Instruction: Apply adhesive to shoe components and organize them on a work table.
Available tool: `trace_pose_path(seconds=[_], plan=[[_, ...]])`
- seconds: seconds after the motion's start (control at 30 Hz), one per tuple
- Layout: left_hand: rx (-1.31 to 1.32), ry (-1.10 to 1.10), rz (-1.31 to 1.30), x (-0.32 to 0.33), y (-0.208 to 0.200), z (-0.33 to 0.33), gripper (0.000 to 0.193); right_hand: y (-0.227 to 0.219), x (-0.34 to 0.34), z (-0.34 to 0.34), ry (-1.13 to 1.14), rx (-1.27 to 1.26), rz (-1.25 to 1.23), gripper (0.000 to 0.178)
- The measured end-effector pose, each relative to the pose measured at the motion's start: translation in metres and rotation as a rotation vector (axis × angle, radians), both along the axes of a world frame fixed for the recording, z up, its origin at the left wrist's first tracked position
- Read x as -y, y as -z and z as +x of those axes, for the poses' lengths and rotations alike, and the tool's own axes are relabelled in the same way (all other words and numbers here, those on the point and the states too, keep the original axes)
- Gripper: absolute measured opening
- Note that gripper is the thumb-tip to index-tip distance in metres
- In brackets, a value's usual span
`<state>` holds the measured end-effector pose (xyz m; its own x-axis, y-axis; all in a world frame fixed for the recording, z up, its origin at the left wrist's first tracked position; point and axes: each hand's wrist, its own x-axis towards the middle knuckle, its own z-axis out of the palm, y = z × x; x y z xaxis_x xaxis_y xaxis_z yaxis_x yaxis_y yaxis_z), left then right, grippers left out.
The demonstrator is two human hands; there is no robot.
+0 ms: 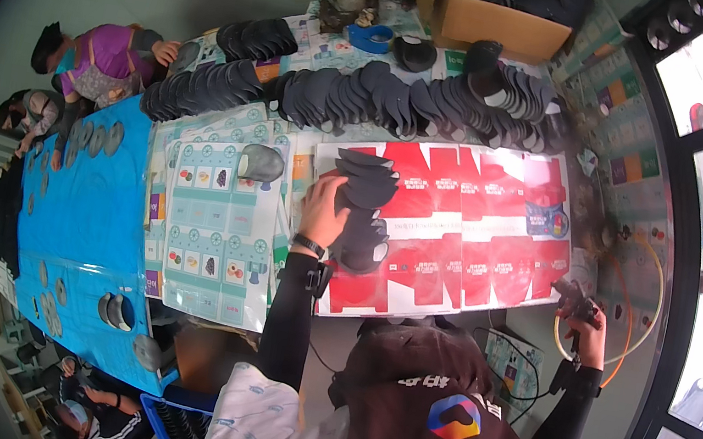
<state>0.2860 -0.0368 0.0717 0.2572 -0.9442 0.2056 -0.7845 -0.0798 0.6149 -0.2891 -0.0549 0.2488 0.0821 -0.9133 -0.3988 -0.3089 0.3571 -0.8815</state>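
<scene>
One gun-shaped tool (576,302) slants forward-left in the right hand (588,337).

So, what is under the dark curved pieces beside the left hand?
Under the dark curved pieces is a red-and-white sheet, showing beside them; its part directly beneath is covered, so any print there is hidden.

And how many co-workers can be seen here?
3: a person in purple at upper left, another person just below, a third person at lower left. More may be hidden.
</scene>
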Motion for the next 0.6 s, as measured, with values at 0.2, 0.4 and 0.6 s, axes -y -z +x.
trace_pose_path(seconds=[0.2, 0.4, 0.6], plan=[[0.147, -0.028, 0.096, -0.062, -0.011, -0.029, 0.038, -0.008, -0.024, -0.019, 0.077, -0.016, 0.0, 0.03], [0.495, 0.215, -0.017, -0.081, 0.02, -0.105, 0.026, 0.004, -0.032, -0.02, 0.052, 0.024, 0.049, 0.034], [0.84, 0.278, 0.141, -0.048, 0.04, -0.112, 0.025, 0.014, -0.01, -0.022, -0.032, 0.081, 0.024, 0.034]])
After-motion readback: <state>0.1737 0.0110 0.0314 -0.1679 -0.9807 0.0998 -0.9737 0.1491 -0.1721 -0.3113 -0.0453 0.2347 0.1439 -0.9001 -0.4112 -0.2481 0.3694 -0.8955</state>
